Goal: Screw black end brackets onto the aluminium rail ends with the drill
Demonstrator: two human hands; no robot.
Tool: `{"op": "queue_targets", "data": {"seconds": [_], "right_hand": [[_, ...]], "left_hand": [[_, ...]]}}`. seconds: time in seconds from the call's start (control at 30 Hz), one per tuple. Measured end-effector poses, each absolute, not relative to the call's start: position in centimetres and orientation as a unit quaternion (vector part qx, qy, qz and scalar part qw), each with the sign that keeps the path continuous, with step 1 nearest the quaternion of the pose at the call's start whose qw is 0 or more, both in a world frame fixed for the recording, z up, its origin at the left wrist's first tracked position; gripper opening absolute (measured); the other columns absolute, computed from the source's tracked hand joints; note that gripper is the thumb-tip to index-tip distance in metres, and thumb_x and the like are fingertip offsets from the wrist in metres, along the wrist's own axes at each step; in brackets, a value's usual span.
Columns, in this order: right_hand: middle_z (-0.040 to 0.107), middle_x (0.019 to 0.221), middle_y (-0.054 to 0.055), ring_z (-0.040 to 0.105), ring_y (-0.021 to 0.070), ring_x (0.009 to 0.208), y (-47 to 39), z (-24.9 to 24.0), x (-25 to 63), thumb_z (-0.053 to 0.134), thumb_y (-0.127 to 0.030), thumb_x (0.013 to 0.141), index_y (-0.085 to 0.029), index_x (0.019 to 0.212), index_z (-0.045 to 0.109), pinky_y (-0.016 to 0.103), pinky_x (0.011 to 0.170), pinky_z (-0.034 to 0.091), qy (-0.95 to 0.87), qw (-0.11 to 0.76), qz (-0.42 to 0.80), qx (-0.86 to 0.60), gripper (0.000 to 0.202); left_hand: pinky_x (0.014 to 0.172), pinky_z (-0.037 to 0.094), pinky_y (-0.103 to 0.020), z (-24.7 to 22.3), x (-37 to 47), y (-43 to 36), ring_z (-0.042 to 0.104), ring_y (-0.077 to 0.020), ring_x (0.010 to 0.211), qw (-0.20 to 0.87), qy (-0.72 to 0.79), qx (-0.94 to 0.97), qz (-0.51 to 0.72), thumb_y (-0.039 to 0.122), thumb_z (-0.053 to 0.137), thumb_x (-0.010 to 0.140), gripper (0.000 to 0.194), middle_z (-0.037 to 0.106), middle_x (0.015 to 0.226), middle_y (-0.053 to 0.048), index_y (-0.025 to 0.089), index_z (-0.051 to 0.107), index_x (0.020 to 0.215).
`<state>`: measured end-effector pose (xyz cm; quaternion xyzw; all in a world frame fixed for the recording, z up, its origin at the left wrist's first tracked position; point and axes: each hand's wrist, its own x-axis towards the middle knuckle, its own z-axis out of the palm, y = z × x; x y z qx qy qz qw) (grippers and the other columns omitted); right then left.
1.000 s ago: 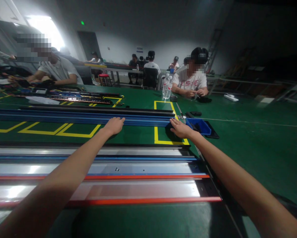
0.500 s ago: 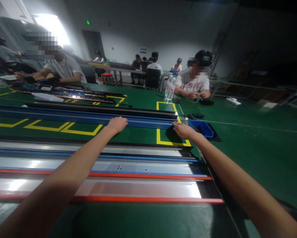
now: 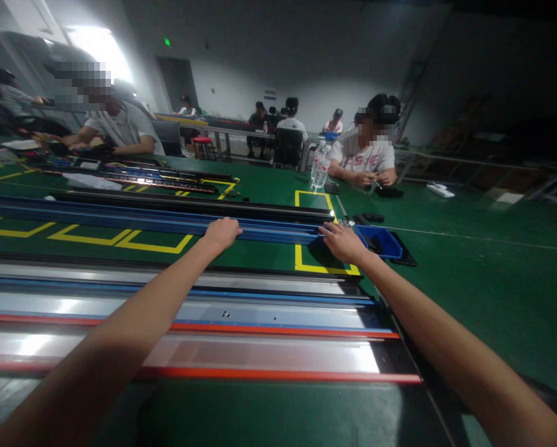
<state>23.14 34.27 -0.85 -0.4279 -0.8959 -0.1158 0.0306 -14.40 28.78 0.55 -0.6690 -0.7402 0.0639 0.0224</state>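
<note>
A long blue rail (image 3: 278, 233) runs across the green table from the left edge to my right hand. My left hand (image 3: 223, 234) is wrapped over the rail near the middle of the view, its fingers closed round it. At the rail's right end, my right hand (image 3: 341, 241) touches it with the fingers somewhat spread. Just behind lies a long black rail (image 3: 269, 208). Nearer to me are silver panels with blue and red edges (image 3: 278, 374), lying parallel to the blue rail under my forearms.
A blue tray (image 3: 390, 243) with dark items sits right of my right hand. Two clear bottles (image 3: 320, 167) stand behind. A person (image 3: 364, 155) sits across the table, another (image 3: 124, 130) at the left beside electronic strips (image 3: 166, 180). Yellow tape (image 3: 327, 269) marks the table.
My right hand's fingers have spread a little more at the rail's end. My left hand has stayed on the rail. The view has shifted slightly.
</note>
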Motion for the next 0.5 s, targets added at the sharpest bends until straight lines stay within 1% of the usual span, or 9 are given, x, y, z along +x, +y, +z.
{"op": "queue_targets", "data": {"seconds": [0.07, 0.17, 0.3, 0.4, 0.5], "right_hand": [[0.042, 0.162, 0.022, 0.036, 0.0349, 0.153, 34.7, -1.6, 23.3, 0.036, -0.028, 0.106, -0.006, 0.156, 0.042, 0.054, 0.123, 0.033, -0.903, 0.032, -0.106, -0.416, 0.055], [0.042, 0.161, 0.025, 0.034, 0.0343, 0.153, 35.4, -2.6, 23.5, 0.037, -0.026, 0.104, -0.001, 0.156, 0.039, 0.054, 0.124, 0.034, -0.91, 0.033, -0.09, -0.404, 0.058], [0.044, 0.159, 0.026, 0.036, 0.0346, 0.152, 35.9, -3.1, 23.8, 0.033, -0.025, 0.104, 0.0, 0.155, 0.041, 0.056, 0.123, 0.035, -0.915, 0.038, -0.08, -0.394, 0.057], [0.045, 0.158, 0.026, 0.037, 0.0341, 0.152, 36.0, -3.0, 23.7, 0.033, -0.022, 0.103, 0.001, 0.153, 0.044, 0.054, 0.124, 0.035, -0.917, 0.039, -0.078, -0.39, 0.056], [0.045, 0.157, 0.028, 0.038, 0.0343, 0.151, 35.9, -2.9, 23.6, 0.033, -0.02, 0.103, 0.005, 0.15, 0.046, 0.051, 0.125, 0.034, -0.917, 0.036, -0.075, -0.39, 0.055]], "left_hand": [[0.094, 0.058, -0.046, 0.5, -14.4, 28.8, 0.067, -0.0231, 0.109, 0.023, -0.74, -0.669, 0.06, 0.042, 0.063, 0.099, 0.036, 0.068, 0.123, -0.01, 0.015, 0.065, 0.123], [0.093, 0.058, -0.046, 0.5, -14.4, 28.8, 0.067, -0.0234, 0.109, 0.023, -0.739, -0.672, 0.054, 0.041, 0.064, 0.099, 0.037, 0.067, 0.125, -0.01, 0.016, 0.064, 0.126], [0.093, 0.058, -0.046, 0.4, -14.5, 29.0, 0.067, -0.0235, 0.109, 0.021, -0.736, -0.675, 0.049, 0.041, 0.064, 0.099, 0.037, 0.066, 0.126, -0.01, 0.016, 0.063, 0.127], [0.093, 0.058, -0.046, 0.3, -14.6, 29.1, 0.067, -0.0236, 0.11, 0.02, -0.735, -0.677, 0.048, 0.04, 0.064, 0.098, 0.037, 0.066, 0.126, -0.01, 0.016, 0.063, 0.127], [0.093, 0.058, -0.046, 0.3, -14.6, 29.0, 0.067, -0.0236, 0.11, 0.019, -0.734, -0.677, 0.049, 0.04, 0.064, 0.098, 0.037, 0.066, 0.126, -0.01, 0.016, 0.063, 0.127]]}}
